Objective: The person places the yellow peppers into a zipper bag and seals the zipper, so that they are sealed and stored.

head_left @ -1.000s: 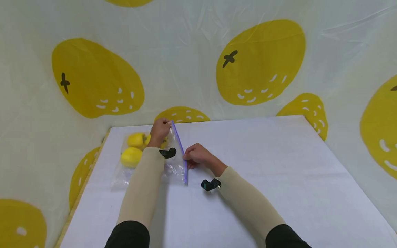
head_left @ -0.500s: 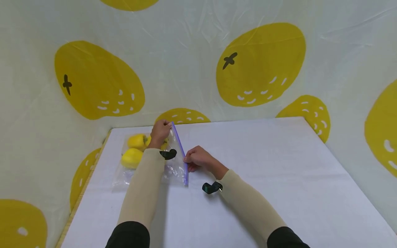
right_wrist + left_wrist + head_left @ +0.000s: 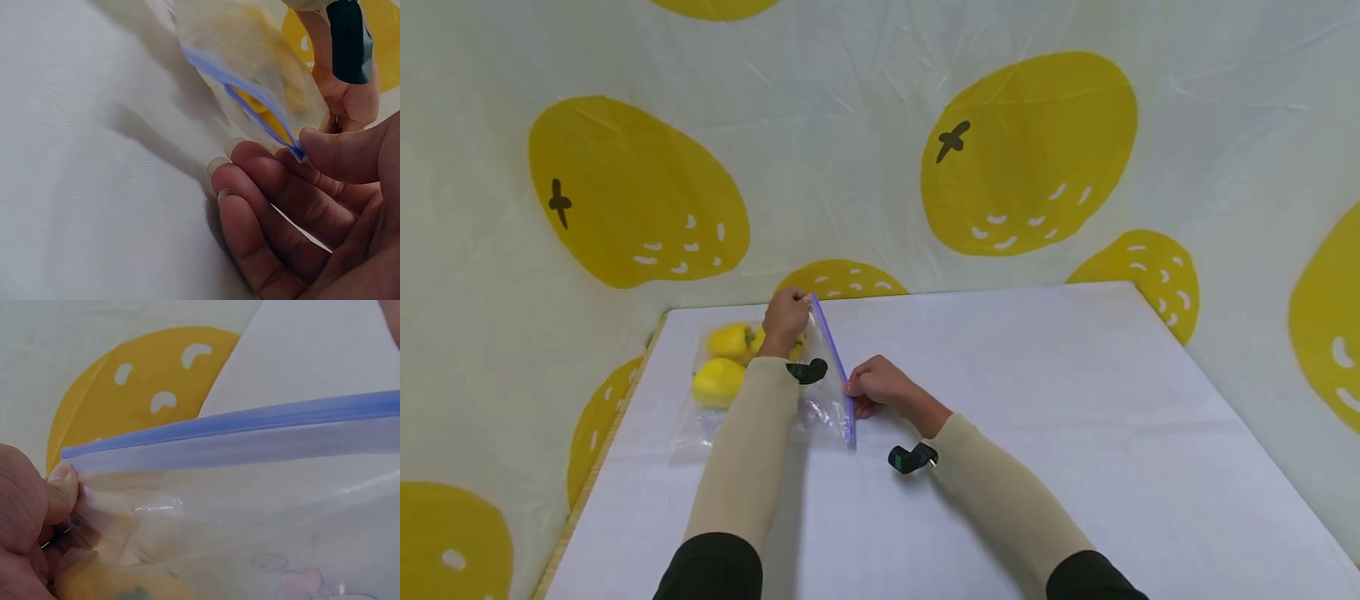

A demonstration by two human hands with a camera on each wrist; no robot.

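A clear zip-top bag (image 3: 823,421) lies on the table's left part with yellow bell peppers (image 3: 718,382) inside. Its purple-blue zip strip (image 3: 250,422) runs along the right side. At the strip's far end my left hand (image 3: 786,315) pinches the bag's corner between thumb and fingers. Partway down the strip, my right hand (image 3: 883,385) pinches the zip between thumb and index finger; its other fingers lie bent below. In the right wrist view the zip (image 3: 250,103) gapes beyond the pinch, with yellow showing through. My left hand and forearm hide part of the peppers.
The white-covered table (image 3: 1037,417) extends widely to the right. Its wooden edge (image 3: 598,454) shows at the left. Behind hangs a pale sheet (image 3: 842,150) printed with large yellow fruit shapes.
My right hand has shifted slightly toward me along the zip strip. My left hand keeps its pinch on the far corner, and the peppers stay in place.
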